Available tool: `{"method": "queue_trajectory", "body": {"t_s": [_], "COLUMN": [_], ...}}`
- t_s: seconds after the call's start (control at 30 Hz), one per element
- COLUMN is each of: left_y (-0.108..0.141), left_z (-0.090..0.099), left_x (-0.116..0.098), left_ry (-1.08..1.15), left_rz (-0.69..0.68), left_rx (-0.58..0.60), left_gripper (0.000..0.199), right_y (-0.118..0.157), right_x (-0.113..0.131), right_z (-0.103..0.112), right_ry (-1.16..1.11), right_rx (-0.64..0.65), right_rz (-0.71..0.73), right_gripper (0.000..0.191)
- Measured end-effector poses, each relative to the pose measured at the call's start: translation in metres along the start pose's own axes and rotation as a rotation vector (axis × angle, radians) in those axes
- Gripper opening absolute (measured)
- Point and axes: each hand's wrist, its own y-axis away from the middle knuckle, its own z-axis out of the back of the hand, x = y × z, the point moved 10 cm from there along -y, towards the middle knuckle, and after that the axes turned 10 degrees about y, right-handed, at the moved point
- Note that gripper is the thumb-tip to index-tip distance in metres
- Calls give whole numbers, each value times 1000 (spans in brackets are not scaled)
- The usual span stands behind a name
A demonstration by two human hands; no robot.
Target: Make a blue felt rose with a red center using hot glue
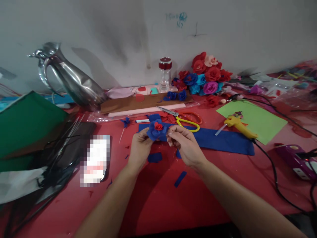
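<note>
Over the red table, my left hand [140, 147] grips a blue paper flower [155, 134] with a red centre. My right hand [187, 142] is closed in a pinch at the flower's right edge, its fingertips on a petal. Behind and below my hands lies a long strip of blue paper [223, 143]. Small blue paper pieces [155, 157] and a narrow blue scrap [180, 178] are scattered nearer to me. Scissors [187, 120] with red and yellow handles rest just beyond my right hand. A white marker [143, 121] sits behind the flower.
A yellow glue gun [240, 127] lies on green paper [267, 120], its black cord trailing right. At left are a phone [96, 160] and a metal jug [76, 79]. Finished paper flowers [210, 74] and a glass jar [165, 74] stand at the back. A purple power strip [296, 158] is at right.
</note>
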Motion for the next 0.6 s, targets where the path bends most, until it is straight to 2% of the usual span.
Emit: {"method": "queue_trajectory", "body": {"t_s": [0.17,0.4,0.6], "left_y": [-2,-1,-2], "left_z": [-8,-15,-19], "left_x": [7,6,0], "left_ry": [-50,-95,-182], "left_rz": [23,-7,-60], "left_rx": [115,202,241], "left_gripper": [29,25,18], "right_y": [-4,-3,-6], "right_x": [4,12,14], "right_z": [13,5,7], "right_ry": [-12,92,153], "right_rx": [-79,-21,-19], "right_rz": [51,92,103], "right_gripper": [22,26,20]}}
